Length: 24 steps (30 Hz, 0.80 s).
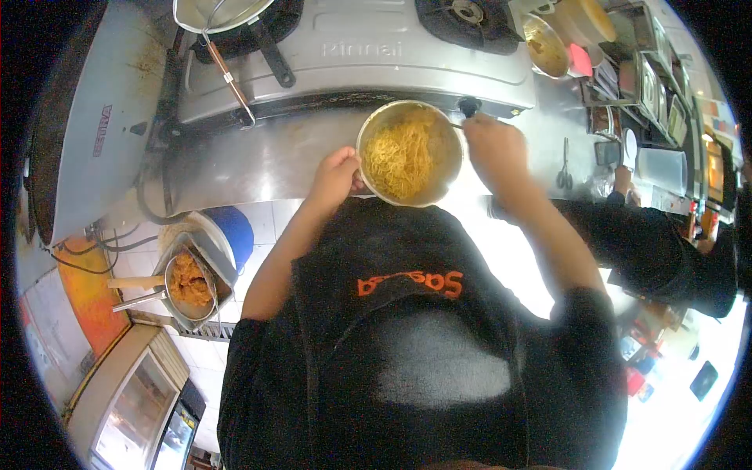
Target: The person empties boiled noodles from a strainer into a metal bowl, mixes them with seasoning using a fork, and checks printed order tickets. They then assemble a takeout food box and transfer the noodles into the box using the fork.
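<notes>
A round metal bowl (454,168) of yellow noodles (403,157) is in front of my body at the counter's near edge. My left hand (338,174) grips the bowl's left rim, with the fingers curled against its side. My right hand (493,149) is closed and slightly blurred just off the bowl's upper right rim. From it a thin metal utensil handle (457,126) reaches over the rim; its working end cannot be made out among the noodles.
Behind the bowl stands a gas stove (360,51), with a pot (227,12) and a wire-handled strainer (227,74) at left. Scissors (564,166) lie on the right counter. A co-worker's sleeve (642,235) and hand (623,178) are at right. Fried food (190,280) fills a pan at lower left.
</notes>
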Available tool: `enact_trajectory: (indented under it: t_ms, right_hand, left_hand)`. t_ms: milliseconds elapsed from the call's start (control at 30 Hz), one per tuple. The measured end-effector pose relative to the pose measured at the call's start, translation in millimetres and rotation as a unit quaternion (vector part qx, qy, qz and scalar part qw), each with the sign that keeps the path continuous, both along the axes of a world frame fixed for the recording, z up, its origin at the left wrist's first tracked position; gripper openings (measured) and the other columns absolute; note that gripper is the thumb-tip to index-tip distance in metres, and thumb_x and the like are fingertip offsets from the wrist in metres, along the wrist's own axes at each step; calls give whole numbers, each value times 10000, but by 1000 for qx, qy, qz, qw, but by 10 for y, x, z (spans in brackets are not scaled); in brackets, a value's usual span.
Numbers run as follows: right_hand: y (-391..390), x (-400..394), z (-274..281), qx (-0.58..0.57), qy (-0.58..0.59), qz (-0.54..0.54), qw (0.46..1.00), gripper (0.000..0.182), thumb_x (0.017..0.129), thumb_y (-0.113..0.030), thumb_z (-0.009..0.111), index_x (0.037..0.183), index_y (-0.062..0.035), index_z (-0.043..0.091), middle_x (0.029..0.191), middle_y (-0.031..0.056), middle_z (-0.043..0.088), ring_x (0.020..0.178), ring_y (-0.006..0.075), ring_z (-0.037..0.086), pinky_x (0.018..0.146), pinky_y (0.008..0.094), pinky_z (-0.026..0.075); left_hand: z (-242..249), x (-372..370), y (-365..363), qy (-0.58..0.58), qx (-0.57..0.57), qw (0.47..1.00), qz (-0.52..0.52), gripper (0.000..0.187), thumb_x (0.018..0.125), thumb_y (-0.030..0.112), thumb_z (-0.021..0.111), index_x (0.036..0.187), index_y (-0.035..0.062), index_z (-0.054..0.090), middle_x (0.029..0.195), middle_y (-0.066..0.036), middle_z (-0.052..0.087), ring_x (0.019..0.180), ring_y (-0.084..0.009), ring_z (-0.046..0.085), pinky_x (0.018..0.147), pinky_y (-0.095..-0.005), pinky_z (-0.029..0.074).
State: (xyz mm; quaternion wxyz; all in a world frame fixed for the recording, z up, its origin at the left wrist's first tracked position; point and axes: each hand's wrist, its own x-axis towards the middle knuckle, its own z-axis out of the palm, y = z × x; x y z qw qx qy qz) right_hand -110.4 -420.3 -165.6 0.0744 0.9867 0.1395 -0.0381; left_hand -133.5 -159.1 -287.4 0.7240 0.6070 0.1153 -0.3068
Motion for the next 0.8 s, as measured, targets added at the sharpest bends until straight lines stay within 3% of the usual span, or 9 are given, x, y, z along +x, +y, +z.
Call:
enact_trajectory:
  t_ms: [33,100,133,200,367,433,533,600,800]
  right_hand:
    - [29,12,-236,-2,-1,0,1000,117,805,-120,532,761,-82,633,790,117,651,709,249,677,588,379,546]
    - [161,49,-495,-54,184,1,981,125,814,-127,524,831,-87,641,806,124,653,704,272,670,610,400,547]
    - [137,5,-442,-55,182,3,982,125,814,-127,524,831,-87,641,806,124,653,704,272,670,610,400,547]
    - [39,-205,-198,136,89,105,981,154,820,-135,518,907,-107,642,793,133,654,702,292,663,630,420,543]
    - [-81,-314,-40,99,151,85,980,139,814,-121,518,880,-99,638,733,139,651,691,303,664,621,435,538]
    - [-141,-214,-246,-21,147,-27,988,200,801,-85,502,915,-125,662,840,86,633,720,291,634,665,410,517]
    - [6,-140,-244,32,139,-18,990,174,787,-75,509,856,-112,665,846,106,644,736,302,639,674,422,517]
    - [218,-274,30,-5,237,39,971,137,773,-104,541,798,-31,655,772,167,663,704,327,669,625,428,550]
    - [8,-257,-106,0,127,0,992,105,777,-96,550,822,-72,642,793,117,643,700,296,665,619,419,547]
  left_hand:
    - [9,5,-11,2,5,1000,-1,158,914,122,456,807,58,553,666,-26,558,562,-105,518,551,-235,441]
    - [-39,22,-27,0,7,1000,1,158,913,126,459,806,60,554,662,-24,557,558,-104,515,551,-233,439]
    - [-120,26,-16,-13,6,1000,1,157,912,129,462,804,62,554,658,-24,557,559,-104,516,548,-233,438]
    - [-181,29,19,-26,5,1000,5,157,911,131,464,802,64,554,654,-24,557,561,-105,518,546,-233,436]
    - [-186,-29,16,-4,-18,1000,14,175,915,141,459,790,62,553,648,-18,559,559,-100,522,535,-236,435]
    - [-223,-32,0,-7,-7,1000,4,176,917,143,457,793,61,553,649,-16,557,558,-99,521,535,-236,434]
    - [-223,-24,-12,-19,7,1000,-4,177,918,144,455,796,60,552,650,-13,553,558,-99,520,534,-236,435]
    - [-222,-15,-19,-28,10,1000,-5,175,917,143,455,796,60,551,650,-12,551,558,-99,520,533,-237,435]
    - [-69,-62,-47,-2,14,1000,23,170,913,142,458,795,59,548,641,-8,540,556,-98,518,519,-242,433]
